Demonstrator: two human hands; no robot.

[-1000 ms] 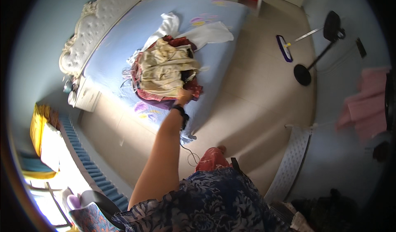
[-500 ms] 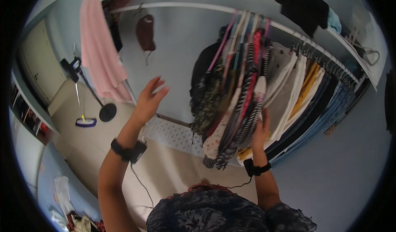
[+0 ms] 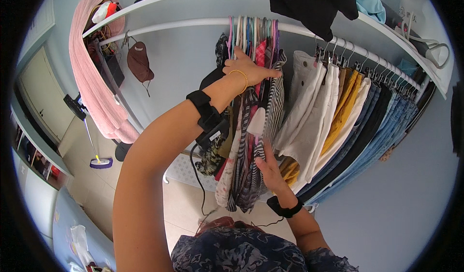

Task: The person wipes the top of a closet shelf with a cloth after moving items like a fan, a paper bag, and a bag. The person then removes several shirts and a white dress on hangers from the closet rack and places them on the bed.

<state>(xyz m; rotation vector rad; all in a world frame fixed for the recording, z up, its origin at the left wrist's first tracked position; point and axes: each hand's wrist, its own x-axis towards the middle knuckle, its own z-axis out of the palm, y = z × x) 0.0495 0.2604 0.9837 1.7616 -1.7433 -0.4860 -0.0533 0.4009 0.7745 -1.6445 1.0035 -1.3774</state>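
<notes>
A tight row of shirts [image 3: 237, 161] on coloured hangers hangs from the white rail [image 3: 179, 24]. My left hand [image 3: 244, 70] reaches across the upper part of this bunch, thumb stretched to the right and fingers apart, touching the clothes near the hangers. On the bunch's right side is a black-and-white striped shirt [image 3: 276, 102]. Lower down, my right hand [image 3: 271, 171] rests against the striped cloth, fingers extended upward and thumb apart; the fingertips are partly hidden among the fabric.
Trousers and jeans [image 3: 382, 136] hang on clip hangers to the right. A brown cap [image 3: 140, 61] and a pink towel [image 3: 94, 69] hang at the left. Black cloth [image 3: 314, 6] droops from the shelf above. A broom [image 3: 100, 162] stands on the floor.
My left hand has moved right and up from the open space onto the bunched shirts. My right hand remains at the striped cloth, and the shirts now hang closer together.
</notes>
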